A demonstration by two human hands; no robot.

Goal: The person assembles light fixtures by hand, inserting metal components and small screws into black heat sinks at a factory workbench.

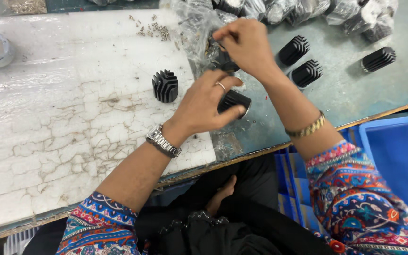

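Bright, even overhead light is washing the white board [48, 118]; glare is glinting off plastic bags [308, 9], soft shadows are pooling underneath, edges bowing slightly.

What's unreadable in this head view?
- Right hand: what its fingertips pinch is hidden by the fingers and the crinkled clear bag.
- Finned black part in the left hand: far side covered by the palm.
- Small screws: too small to tell type.
- Blue bin: cut off at the right edge.

Blue crate [402, 160], scattered screws [153, 28]
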